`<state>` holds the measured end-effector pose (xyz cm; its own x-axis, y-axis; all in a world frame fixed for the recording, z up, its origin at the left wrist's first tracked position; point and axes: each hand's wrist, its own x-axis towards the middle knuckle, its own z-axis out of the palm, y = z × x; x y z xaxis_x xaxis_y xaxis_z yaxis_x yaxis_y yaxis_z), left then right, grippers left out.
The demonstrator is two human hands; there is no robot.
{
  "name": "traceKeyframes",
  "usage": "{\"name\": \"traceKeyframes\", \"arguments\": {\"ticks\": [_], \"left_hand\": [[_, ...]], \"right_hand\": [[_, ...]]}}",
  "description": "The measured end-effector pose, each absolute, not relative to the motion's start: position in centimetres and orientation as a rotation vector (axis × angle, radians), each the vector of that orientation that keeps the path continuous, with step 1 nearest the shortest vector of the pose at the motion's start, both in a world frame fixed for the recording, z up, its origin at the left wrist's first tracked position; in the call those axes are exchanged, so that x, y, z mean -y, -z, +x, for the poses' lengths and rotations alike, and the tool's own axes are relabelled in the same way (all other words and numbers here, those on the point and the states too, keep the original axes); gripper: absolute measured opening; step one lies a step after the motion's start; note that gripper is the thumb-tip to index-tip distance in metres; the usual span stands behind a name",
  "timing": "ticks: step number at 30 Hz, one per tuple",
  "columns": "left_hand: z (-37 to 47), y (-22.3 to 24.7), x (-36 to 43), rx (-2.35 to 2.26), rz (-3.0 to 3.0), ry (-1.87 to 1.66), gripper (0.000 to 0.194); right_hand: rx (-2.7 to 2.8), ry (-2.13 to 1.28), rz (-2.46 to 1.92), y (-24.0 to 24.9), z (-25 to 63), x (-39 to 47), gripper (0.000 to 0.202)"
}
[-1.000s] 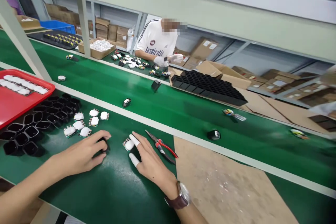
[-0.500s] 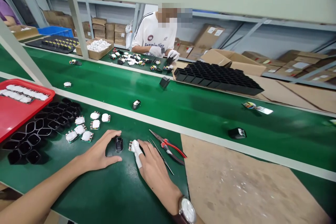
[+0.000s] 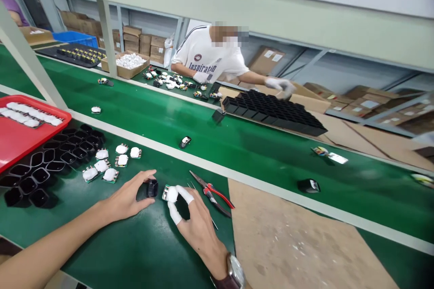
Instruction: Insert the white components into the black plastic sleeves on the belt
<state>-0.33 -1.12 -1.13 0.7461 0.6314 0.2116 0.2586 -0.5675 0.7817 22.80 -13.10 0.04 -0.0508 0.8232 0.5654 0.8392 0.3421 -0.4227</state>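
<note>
My left hand (image 3: 130,195) has its thumb and fingers around a small black housing (image 3: 152,188), near the middle of the green table. To the right of it, my right hand (image 3: 195,216), with white covers on thumb and forefinger, pinches a small circuit board with a white top (image 3: 171,193). A short gap separates the board from the housing. Several similar white-topped boards (image 3: 110,174) lie beyond my left hand. Black open housings (image 3: 40,174) stand in rows at the left.
Red-handled pliers (image 3: 210,192) and tweezers lie right of my right hand, beside a cardboard sheet (image 3: 298,235). A red tray (image 3: 20,142) sits at the left. Parts lie on the green conveyor (image 3: 152,113). Across it, a person's gloved hand (image 3: 281,86) is over black housings.
My left hand has closed on the black housing, and my right thumb and forefinger now grip the board. Across the conveyor, the person's arm has stretched right. Items on the belt have shifted slightly.
</note>
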Motion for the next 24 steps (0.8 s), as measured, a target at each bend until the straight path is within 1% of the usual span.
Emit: {"name": "traceKeyframes", "arguments": {"ticks": [4,9,20,24], "left_hand": [[-0.6,1.1,1.8,-0.628,2.159,-0.615,0.075],[-0.7,0.5,2.1,-0.594,2.193,-0.569,0.073],[-0.9,0.2,2.0,-0.552,2.252,-0.515,0.073],[-0.8,0.0,2.1,-0.565,2.268,-0.514,0.072]], "right_hand": [[1.883,0.044,-1.346,-1.7,21.5,13.5,0.052],[1.989,0.111,-1.312,-2.2,20.9,13.5,0.058],[2.196,0.134,-1.374,-3.1,21.2,13.3,0.051],[2.242,0.149,-1.391,-3.4,21.0,13.0,0.045]]}}
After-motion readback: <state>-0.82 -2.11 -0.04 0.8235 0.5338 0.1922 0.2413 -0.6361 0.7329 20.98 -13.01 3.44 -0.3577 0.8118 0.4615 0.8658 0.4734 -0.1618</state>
